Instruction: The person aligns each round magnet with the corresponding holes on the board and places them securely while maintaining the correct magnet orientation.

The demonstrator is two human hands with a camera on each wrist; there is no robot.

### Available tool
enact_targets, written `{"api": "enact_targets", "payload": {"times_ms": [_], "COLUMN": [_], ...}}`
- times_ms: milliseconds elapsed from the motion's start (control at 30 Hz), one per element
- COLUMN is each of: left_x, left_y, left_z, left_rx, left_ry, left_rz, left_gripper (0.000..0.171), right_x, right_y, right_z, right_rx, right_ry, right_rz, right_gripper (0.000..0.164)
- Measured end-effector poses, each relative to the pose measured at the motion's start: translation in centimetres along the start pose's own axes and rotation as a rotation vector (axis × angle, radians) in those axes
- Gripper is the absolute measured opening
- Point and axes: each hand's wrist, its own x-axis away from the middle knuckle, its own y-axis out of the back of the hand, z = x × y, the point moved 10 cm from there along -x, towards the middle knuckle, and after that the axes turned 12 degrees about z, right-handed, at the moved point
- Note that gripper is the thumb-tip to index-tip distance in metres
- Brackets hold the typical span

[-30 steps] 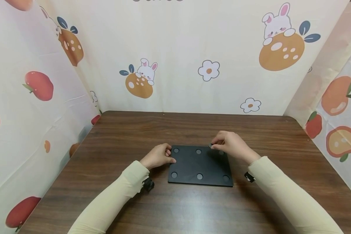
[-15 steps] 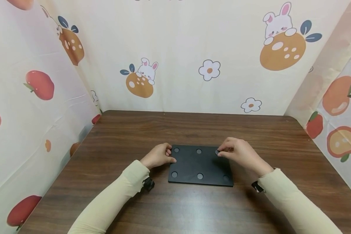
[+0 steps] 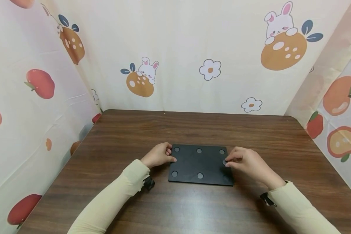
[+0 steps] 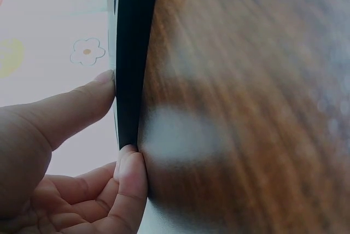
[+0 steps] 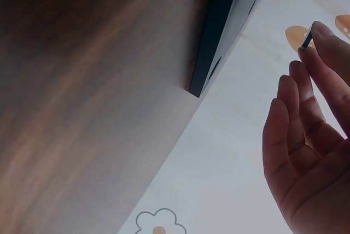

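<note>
A flat black board (image 3: pixel 197 162) lies on the table, with several round recesses along its back and front edges. Most of these look grey inside; the front right one (image 3: pixel 226 178) is darker, in the shadow of the right hand. My left hand (image 3: pixel 159 155) grips the board's left edge, its thumb (image 4: pixel 87 100) on the top face and a fingertip against the board's side. Over the board's right edge, my right hand (image 3: pixel 247 162) pinches a small thin dark disc (image 5: pixel 307 39) between thumb and index finger, raised above the surface. Its other fingers are loosely bent.
The brown wood-grain table (image 3: pixel 140 130) extends around the board on all sides. Behind it and at both sides hangs a pale curtain (image 3: pixel 178 84) printed with fruit, rabbits and flowers. A black wrist camera (image 3: pixel 268 199) sits under the right sleeve.
My right hand has moved right and toward the front, carrying the disc from the board's back edge past the back right recess. My left hand keeps its hold on the board.
</note>
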Motion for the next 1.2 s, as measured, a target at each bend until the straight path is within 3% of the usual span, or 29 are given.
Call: {"api": "enact_targets", "payload": {"times_ms": [533, 1200], "left_x": [0.2, 0.0], "left_y": [0.2, 0.0], "left_z": [-0.4, -0.1], "left_rx": [-0.007, -0.003], "left_ry": [-0.005, -0.011], "left_rz": [-0.004, -0.006], "left_gripper": [0.061, 0.062], "right_x": [0.8, 0.9], "right_y": [-1.8, -3.4], "right_z": [-0.2, -0.1], "right_rx": [0.026, 0.169], "right_ry": [-0.017, 0.002], "right_rz": [0.083, 0.173], "right_gripper": [0.009, 0.012]}}
